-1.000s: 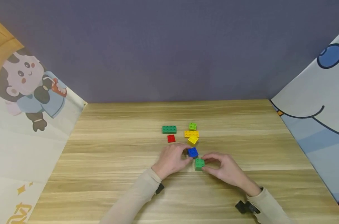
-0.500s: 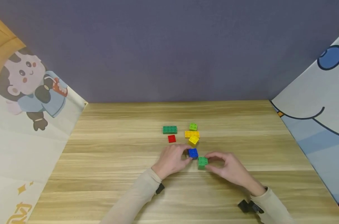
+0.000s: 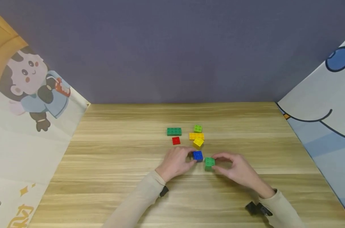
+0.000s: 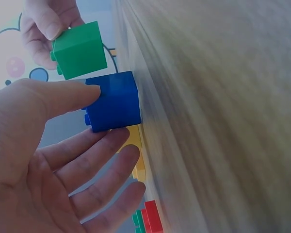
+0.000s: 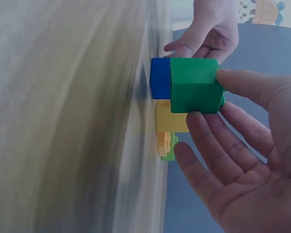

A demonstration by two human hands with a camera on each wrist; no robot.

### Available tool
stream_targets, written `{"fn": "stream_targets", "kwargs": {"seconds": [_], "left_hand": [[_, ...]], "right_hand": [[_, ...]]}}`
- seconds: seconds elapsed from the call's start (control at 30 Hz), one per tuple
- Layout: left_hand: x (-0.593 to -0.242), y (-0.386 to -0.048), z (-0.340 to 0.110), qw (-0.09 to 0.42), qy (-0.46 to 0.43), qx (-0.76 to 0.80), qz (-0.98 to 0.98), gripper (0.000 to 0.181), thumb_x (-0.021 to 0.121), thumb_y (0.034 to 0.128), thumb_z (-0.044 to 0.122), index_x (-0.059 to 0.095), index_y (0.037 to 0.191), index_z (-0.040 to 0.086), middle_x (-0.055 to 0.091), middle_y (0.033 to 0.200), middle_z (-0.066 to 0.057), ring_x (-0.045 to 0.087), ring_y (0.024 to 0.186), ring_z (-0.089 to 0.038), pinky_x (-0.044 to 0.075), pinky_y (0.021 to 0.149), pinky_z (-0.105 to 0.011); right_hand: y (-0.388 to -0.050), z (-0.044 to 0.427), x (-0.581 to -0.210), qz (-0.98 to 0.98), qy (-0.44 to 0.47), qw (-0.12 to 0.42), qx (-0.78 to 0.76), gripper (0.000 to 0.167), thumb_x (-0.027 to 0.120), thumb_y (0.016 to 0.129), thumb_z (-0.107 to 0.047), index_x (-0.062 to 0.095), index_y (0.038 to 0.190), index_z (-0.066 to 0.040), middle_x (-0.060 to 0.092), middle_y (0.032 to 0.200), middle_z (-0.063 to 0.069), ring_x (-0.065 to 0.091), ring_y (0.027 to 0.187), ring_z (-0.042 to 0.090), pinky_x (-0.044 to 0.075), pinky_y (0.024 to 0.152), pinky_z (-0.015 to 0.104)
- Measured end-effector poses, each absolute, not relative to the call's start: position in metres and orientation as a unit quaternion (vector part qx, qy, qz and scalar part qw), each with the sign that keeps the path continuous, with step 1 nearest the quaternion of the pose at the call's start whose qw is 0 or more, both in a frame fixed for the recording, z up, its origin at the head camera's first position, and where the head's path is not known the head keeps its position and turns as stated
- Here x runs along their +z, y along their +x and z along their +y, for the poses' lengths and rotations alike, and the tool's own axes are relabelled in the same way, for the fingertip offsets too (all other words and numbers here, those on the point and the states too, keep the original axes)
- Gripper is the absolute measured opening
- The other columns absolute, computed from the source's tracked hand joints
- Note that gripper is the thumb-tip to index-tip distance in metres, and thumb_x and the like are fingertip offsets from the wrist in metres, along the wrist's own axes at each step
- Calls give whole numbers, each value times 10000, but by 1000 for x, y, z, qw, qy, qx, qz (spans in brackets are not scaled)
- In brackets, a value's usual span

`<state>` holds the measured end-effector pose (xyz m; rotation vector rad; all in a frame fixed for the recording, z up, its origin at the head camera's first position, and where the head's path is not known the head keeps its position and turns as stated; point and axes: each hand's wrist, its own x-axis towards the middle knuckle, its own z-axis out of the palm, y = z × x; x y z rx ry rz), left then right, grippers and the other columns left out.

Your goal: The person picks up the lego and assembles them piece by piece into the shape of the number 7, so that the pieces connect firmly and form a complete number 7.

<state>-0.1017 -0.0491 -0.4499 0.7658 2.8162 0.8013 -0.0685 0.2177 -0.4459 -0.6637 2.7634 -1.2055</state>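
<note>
"Blue brick [image 3: 198,156] is resting on the wooden table [image 3: 109,142]. Why that grip?"
"Left hand [image 3: 174,161] is pinching its sides, presumably steadying it."
"And the green brick [image 3: 209,163]?"
"Just beside it, seemingly hovering; the right hand [image 3: 242,170] is pinching its sides too, likely keeping the studded top free."

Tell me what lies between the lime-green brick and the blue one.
The head view shows a long amber brick, then a yellow brick, then a fingertip of the left hand at the far edge of the blue brick.
</note>
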Motion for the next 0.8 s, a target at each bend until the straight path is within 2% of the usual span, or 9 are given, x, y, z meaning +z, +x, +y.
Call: {"fn": "stream_targets", "kwargs": {"seconds": [0.17,0.33,0.43,0.63,0.8], "left_hand": [[-450,-101,-48,56,255,261,929,387,781,979,312,747,1324,140,792,1258,-15,634,816,-58,471,672,-184],[-450,-101,-47,60,253,263,929,394,779,979,306,742,1334,138,792,1260,-20,538,686,-52,402,573,-185],[-450,-101,-47,59,253,267,928,388,780,979,299,745,1328,133,800,1229,-19,505,644,-45,385,549,-181],[-451,-102,-48,58,255,273,926,376,777,983,284,748,1321,121,804,1216,-25,531,670,-36,408,565,-165],[-452,-102,-49,63,254,274,926,384,773,985,284,743,1330,120,801,1225,-26,507,636,-39,399,549,-174]], "right_hand": [[-71,220,-443,896,-219,20,-386,353,876,882,-164,770,1217,-128,804,1185,34,778,1058,271,623,947,508],[-72,221,-439,900,-210,23,-381,362,875,877,-144,769,1223,-138,800,1198,7,776,1076,243,617,968,505],[-73,222,-437,899,-207,29,-385,346,863,897,-157,767,1229,-140,797,1205,15,771,1087,260,606,979,543],[-75,222,-431,897,-202,39,-391,338,847,920,-181,761,1242,-127,795,1217,40,762,1109,300,582,996,605],[-79,223,-431,899,-204,35,-385,336,845,926,-190,761,1247,-138,790,1232,35,763,1116,300,590,990,586]]}}
